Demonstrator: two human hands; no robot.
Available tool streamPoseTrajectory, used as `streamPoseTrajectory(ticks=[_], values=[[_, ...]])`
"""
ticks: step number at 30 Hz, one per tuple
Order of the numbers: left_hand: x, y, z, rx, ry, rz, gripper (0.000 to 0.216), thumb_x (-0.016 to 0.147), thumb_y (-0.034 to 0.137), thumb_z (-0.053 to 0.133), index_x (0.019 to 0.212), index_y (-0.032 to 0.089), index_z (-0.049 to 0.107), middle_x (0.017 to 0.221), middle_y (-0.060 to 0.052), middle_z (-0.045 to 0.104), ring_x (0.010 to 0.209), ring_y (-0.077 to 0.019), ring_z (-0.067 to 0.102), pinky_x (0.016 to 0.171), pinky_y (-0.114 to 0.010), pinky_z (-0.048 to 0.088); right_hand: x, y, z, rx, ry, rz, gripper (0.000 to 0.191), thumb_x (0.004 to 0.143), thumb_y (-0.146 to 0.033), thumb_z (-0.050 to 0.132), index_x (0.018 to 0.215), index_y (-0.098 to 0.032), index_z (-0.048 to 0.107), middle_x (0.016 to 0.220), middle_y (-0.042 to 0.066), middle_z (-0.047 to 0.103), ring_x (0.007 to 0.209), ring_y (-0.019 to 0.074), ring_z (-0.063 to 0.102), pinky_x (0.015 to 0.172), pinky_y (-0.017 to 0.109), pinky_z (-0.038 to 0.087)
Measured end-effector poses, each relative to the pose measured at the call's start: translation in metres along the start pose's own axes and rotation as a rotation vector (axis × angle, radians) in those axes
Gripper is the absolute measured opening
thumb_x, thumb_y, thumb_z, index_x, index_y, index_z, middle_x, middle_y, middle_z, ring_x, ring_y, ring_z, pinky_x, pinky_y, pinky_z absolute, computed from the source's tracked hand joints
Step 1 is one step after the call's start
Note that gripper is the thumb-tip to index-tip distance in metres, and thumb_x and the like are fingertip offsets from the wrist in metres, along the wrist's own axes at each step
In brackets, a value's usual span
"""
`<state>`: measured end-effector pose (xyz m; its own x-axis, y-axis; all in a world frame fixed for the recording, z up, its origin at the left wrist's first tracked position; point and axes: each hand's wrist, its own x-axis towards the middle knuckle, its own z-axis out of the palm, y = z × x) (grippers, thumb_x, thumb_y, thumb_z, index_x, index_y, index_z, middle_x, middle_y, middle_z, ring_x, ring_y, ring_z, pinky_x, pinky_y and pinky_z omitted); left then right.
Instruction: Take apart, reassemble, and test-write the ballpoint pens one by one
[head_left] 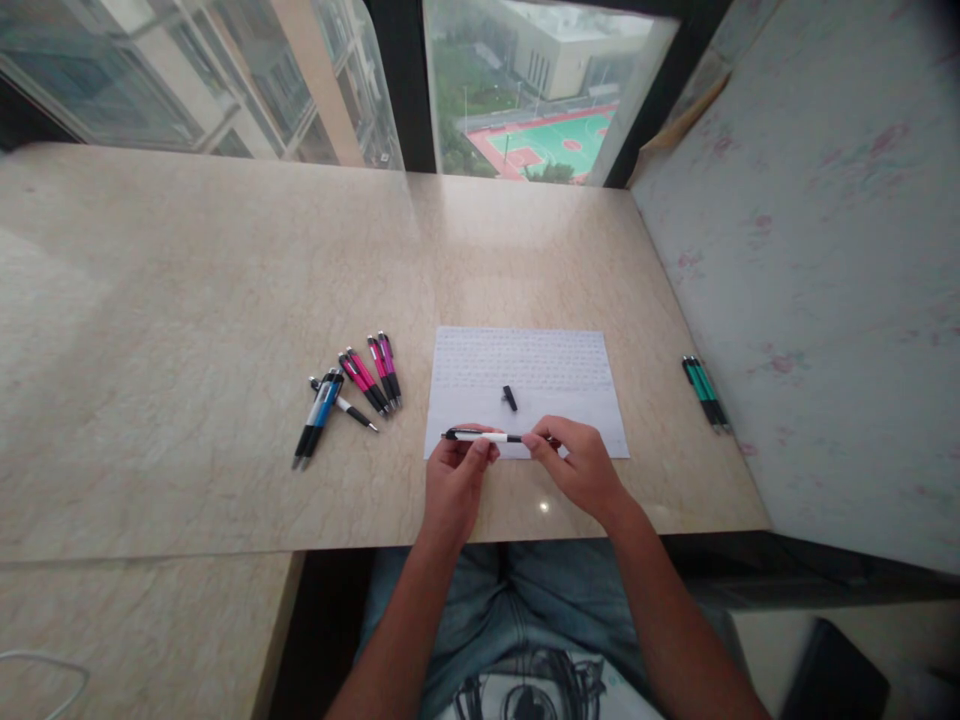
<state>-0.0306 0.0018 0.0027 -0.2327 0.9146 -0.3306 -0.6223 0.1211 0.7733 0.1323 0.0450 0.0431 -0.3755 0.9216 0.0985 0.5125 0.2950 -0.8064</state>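
Observation:
A white and black pen (484, 436) lies level between my two hands, just above the near edge of a written sheet of paper (525, 375). My left hand (459, 475) pinches the pen's left part with closed fingers. My right hand (577, 465) pinches its right end, fingers curled together. A small black pen part (510, 397) rests on the paper a little beyond the hands.
Several pens, pink (373, 372), blue and white (321, 415), lie in a loose group left of the paper. Two green pens (703, 392) lie at the right by the papered wall (825, 300). The marble tabletop (187, 300) ends at a window behind.

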Motion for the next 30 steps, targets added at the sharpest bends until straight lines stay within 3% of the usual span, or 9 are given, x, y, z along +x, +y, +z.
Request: streamPoseTrajectory(ticks=[3, 6, 9, 12, 19, 22, 25, 27, 30], values=[[-0.001, 0.0, -0.001, 0.029, -0.029, 0.008, 0.02, 0.073, 0.028, 0.08, 0.087, 0.018, 0.071, 0.086, -0.004, 0.073, 0.069, -0.0101, 0.06, 0.07, -0.023, 0.048, 0.0, 0.002, -0.001, 0.028, -0.053, 0.091, 0.049, 0.098, -0.043, 0.044, 0.057, -0.019, 0.055, 0.051, -0.001, 0.052, 0.05, 0.0118, 0.048, 0.052, 0.025, 0.036], [-0.001, 0.001, 0.0, 0.073, -0.035, 0.012, 0.02, 0.073, 0.029, 0.08, 0.086, 0.017, 0.071, 0.087, -0.005, 0.073, 0.07, -0.0112, 0.06, 0.071, -0.024, 0.048, 0.001, 0.004, -0.002, 0.102, -0.095, 0.174, 0.051, 0.097, -0.046, 0.045, 0.057, -0.018, 0.06, 0.049, -0.002, 0.053, 0.047, 0.0113, 0.047, 0.048, 0.024, 0.034], [-0.001, 0.001, 0.001, 0.077, -0.028, 0.014, 0.021, 0.073, 0.031, 0.08, 0.086, 0.017, 0.072, 0.086, -0.005, 0.073, 0.07, -0.0114, 0.06, 0.071, -0.024, 0.048, 0.002, 0.004, -0.001, 0.114, -0.005, 0.171, 0.039, 0.093, -0.047, 0.053, 0.068, -0.019, 0.065, 0.061, 0.0, 0.063, 0.055, 0.0128, 0.055, 0.051, 0.024, 0.039], [-0.001, 0.001, 0.001, 0.078, -0.025, 0.015, 0.021, 0.073, 0.031, 0.081, 0.086, 0.018, 0.072, 0.086, -0.005, 0.073, 0.071, -0.0114, 0.06, 0.072, -0.024, 0.048, 0.002, 0.003, 0.0, 0.044, 0.086, 0.147, 0.039, 0.092, -0.047, 0.056, 0.065, -0.019, 0.06, 0.058, -0.001, 0.06, 0.053, 0.0125, 0.054, 0.052, 0.024, 0.038], [-0.001, 0.001, 0.002, 0.062, -0.02, 0.004, 0.022, 0.072, 0.031, 0.081, 0.086, 0.017, 0.071, 0.086, -0.005, 0.073, 0.07, -0.0109, 0.06, 0.071, -0.024, 0.049, 0.001, 0.002, -0.001, 0.063, -0.009, 0.186, 0.05, 0.096, -0.049, 0.049, 0.056, -0.019, 0.053, 0.048, -0.002, 0.054, 0.047, 0.0118, 0.051, 0.05, 0.025, 0.036], [0.0, 0.001, 0.002, 0.002, 0.012, 0.006, 0.022, 0.072, 0.03, 0.081, 0.087, 0.017, 0.071, 0.083, -0.004, 0.072, 0.068, -0.0095, 0.059, 0.068, -0.022, 0.048, 0.001, 0.009, -0.002, 0.069, 0.176, 0.184, 0.045, 0.1, -0.045, 0.039, 0.071, -0.019, 0.062, 0.065, 0.003, 0.065, 0.062, 0.016, 0.061, 0.06, 0.028, 0.046], [0.002, 0.001, 0.002, -0.057, 0.031, 0.005, 0.02, 0.073, 0.029, 0.081, 0.086, 0.017, 0.072, 0.083, -0.003, 0.072, 0.067, -0.0085, 0.059, 0.065, -0.021, 0.047, 0.001, 0.025, 0.001, -0.131, 0.389, 0.098, 0.031, 0.098, -0.041, 0.043, 0.1, -0.019, 0.065, 0.101, 0.011, 0.07, 0.097, 0.0246, 0.064, 0.086, 0.042, 0.05], [0.002, 0.001, 0.002, -0.07, 0.033, 0.0, 0.019, 0.073, 0.028, 0.08, 0.086, 0.017, 0.072, 0.084, -0.003, 0.072, 0.067, -0.008, 0.06, 0.065, -0.02, 0.047, 0.002, 0.038, 0.007, -0.311, 0.371, 0.011, 0.033, 0.093, -0.039, 0.053, 0.116, -0.018, 0.061, 0.122, 0.016, 0.064, 0.118, 0.0302, 0.055, 0.102, 0.051, 0.042], [0.003, 0.001, 0.002, -0.073, 0.041, -0.001, 0.02, 0.072, 0.027, 0.081, 0.086, 0.017, 0.072, 0.085, -0.004, 0.071, 0.067, -0.0079, 0.06, 0.065, -0.02, 0.047, 0.002, 0.054, 0.017, -0.456, 0.237, -0.06, 0.042, 0.09, -0.036, 0.057, 0.128, -0.018, 0.055, 0.137, 0.017, 0.055, 0.132, 0.0326, 0.045, 0.112, 0.057, 0.029]])
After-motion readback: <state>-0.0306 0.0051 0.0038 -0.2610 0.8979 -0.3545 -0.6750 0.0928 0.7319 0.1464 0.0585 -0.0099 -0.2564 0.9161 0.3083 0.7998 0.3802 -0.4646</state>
